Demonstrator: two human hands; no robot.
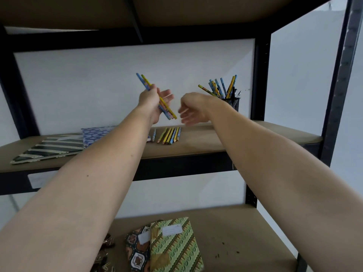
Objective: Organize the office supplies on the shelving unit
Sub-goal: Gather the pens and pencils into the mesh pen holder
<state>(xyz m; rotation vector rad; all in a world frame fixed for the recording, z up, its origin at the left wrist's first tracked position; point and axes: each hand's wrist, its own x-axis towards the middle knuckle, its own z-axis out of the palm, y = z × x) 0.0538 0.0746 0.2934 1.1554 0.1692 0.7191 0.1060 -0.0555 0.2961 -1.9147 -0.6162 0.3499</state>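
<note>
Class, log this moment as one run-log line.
left hand: holds pencils | right hand: empty, blurred | pencil cup: partly filled | loose pencils: on shelf

A plain white wall (pixel 117 85) fills the background from nine o'clock to three o'clock, dimly lit and greyer toward its right side. A blank, pale rectangular label (pixel 39 179) sits at eight o'clock, its surface too blurred to read. A few small dark specks (pixel 237 252) lie scattered at five o'clock, well apart from one another.
</note>
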